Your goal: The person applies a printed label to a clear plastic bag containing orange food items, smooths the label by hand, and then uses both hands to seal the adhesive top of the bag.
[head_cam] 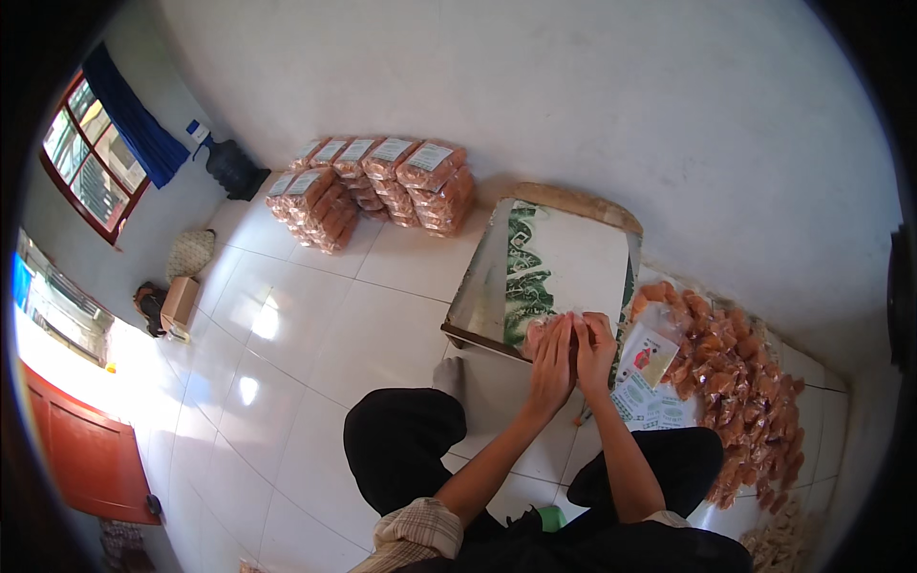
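Note:
My left hand (551, 365) and my right hand (594, 352) come together over the near edge of a low table (580, 265). Between and under them is a clear plastic packet (534, 334) with pinkish-orange contents, mostly covered by my fingers. The left hand lies along the packet with fingers stretched out. The right fingers bend over its right side. Just right of the table lie a pack of clear plastic bags (648, 358) and several printed paper labels (645, 401). Beyond them spreads a large heap of small orange packets (745, 379).
Stacked, labelled orange packs (401, 186) stand against the wall. A dark water jug with a pump (228, 166) stands in the corner. A cardboard box (180, 302) is by the left wall, near a red door (82, 444). Pale pieces (777, 537) lie at lower right.

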The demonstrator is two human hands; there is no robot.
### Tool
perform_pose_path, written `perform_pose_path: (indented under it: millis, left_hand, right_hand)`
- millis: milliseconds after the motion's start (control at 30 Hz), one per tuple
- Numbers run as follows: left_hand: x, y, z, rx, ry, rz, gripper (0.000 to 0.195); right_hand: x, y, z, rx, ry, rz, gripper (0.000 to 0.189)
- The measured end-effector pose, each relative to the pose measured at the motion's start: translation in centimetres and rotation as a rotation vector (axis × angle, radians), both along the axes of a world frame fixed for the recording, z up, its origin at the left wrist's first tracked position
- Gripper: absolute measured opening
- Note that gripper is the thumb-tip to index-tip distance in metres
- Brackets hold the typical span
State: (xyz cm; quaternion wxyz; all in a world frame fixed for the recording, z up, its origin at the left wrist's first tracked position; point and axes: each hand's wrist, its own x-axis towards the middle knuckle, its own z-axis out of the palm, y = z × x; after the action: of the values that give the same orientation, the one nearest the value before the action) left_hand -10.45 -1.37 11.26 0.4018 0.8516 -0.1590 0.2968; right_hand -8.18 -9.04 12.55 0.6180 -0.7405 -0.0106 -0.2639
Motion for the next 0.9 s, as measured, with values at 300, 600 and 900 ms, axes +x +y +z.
perform_pose_path:
  millis: [300, 600, 900]
  left_hand:
    - [1.6, -0.6, 0.3, -0.099, -0.004, 0.042, 0.045]
    - [1.7, -0.1, 0.4, -0.188, 0.016, 0.0, 0.043]
    - [2.1, -0.6, 0.3, -0.502, 0.107, 0.01, 0.034]
  right_hand:
    - [0.8, -3.3, 0.3, -0.214, -0.122, 0.241, 0.011]
    - [1.3, -3.6, -0.3, 0.039, 0.026, 0.218, 0.029]
    - [1.1, -3.2, -1.0, 0.002, -0.076, 0.19, 0.034]
